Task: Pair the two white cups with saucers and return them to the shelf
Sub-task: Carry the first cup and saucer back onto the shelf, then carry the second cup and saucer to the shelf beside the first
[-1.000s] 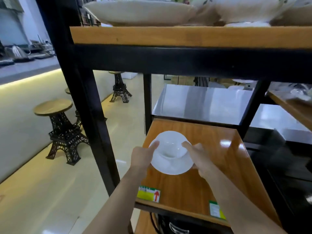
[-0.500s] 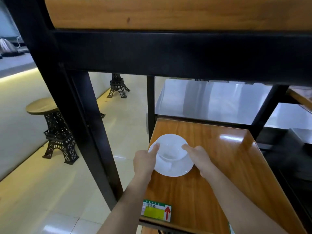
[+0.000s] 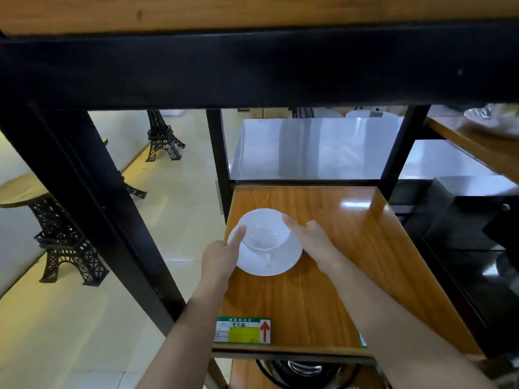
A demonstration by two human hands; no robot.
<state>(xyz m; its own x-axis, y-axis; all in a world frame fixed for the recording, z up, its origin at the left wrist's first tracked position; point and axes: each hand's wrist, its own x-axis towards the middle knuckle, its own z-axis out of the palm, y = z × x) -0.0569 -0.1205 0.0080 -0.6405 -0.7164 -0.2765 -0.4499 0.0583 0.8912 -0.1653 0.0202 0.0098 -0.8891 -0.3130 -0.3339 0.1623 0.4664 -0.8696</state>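
A white cup (image 3: 264, 231) sits upright on a white saucer (image 3: 269, 265), near the left side of the wooden shelf board (image 3: 351, 276). The saucer looks to be resting on the board or just above it. My left hand (image 3: 222, 256) grips the saucer's left edge, one finger up against the cup's rim. My right hand (image 3: 311, 240) holds the saucer's right edge, its thumb touching the cup's rim. Only one cup and one saucer are in view.
A thick black beam and wooden upper shelf (image 3: 252, 68) hang low overhead. Black posts (image 3: 219, 164) frame the bay. A price label (image 3: 243, 331) marks the front edge. A steel table (image 3: 309, 147) stands behind, tower-legged stools (image 3: 64, 242) left, a glass dish (image 3: 494, 119) right.
My view has dropped below the upper shelf and moved closer. The cup and saucer stay between both hands at the same spot on the board, and my grip looks the same.
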